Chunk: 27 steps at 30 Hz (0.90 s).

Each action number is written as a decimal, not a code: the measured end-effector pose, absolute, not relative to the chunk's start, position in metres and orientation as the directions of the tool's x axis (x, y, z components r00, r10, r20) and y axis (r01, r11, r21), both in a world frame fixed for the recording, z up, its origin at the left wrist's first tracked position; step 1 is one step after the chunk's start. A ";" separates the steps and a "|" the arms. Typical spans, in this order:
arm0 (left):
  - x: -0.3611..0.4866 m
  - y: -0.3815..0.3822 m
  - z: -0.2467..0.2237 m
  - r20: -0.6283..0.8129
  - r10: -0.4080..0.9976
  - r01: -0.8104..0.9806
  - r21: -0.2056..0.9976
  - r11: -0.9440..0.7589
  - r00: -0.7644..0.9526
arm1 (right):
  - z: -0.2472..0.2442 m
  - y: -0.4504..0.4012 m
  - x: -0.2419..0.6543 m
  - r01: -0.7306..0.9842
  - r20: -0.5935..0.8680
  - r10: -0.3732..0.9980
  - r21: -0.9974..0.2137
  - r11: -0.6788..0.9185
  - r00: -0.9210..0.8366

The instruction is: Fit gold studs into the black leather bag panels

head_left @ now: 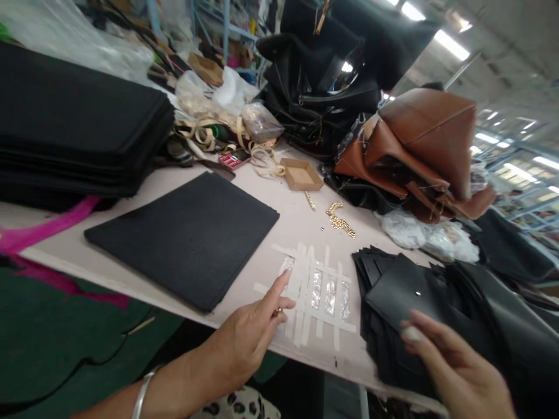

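My left hand, with a silver bangle at the wrist, is over the front of the table. Its index finger points forward onto strips of whitish tape with clear film between them. A small gold-coloured metal piece shows between its curled fingers. My right hand, slightly blurred, hovers at the near side of a stack of black leather pieces; its thumb and fingers are a little apart with nothing visible between them. The top leather piece carries a small shiny stud.
A black flat panel stack lies left of the tape, beyond it a taller black stack. Gold chain and a small cardboard tray lie farther back. Brown leather bags and black bags are piled behind.
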<state>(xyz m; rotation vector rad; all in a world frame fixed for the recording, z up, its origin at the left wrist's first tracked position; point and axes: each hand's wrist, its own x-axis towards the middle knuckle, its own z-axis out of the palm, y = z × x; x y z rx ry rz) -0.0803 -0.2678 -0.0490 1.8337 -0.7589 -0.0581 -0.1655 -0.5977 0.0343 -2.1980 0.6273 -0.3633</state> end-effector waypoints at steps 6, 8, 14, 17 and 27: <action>-0.082 -0.255 -0.036 0.148 -0.591 -0.383 0.876 -0.294 0.793 | 0.002 -0.453 -0.108 0.425 0.266 0.342 -0.698 -0.577 0.901; -0.083 -0.247 -0.035 0.077 -0.587 -0.340 0.872 -0.352 0.806 | 0.003 -0.438 -0.097 0.511 0.279 0.461 -0.685 -0.519 0.842; -0.078 -0.216 -0.028 -0.033 -0.567 -0.225 0.897 -0.380 0.823 | 0.001 -0.423 -0.066 0.612 0.258 0.639 -0.667 -0.425 0.725; -0.076 -0.201 -0.019 -0.074 -0.532 -0.147 0.921 -0.361 0.843 | -0.002 -0.409 -0.053 0.647 0.278 0.695 -0.680 -0.345 0.663; -0.094 -0.139 -0.041 -0.393 0.093 0.367 0.905 0.215 0.915 | -0.027 -0.348 0.050 0.414 0.202 0.391 -0.687 -0.597 0.898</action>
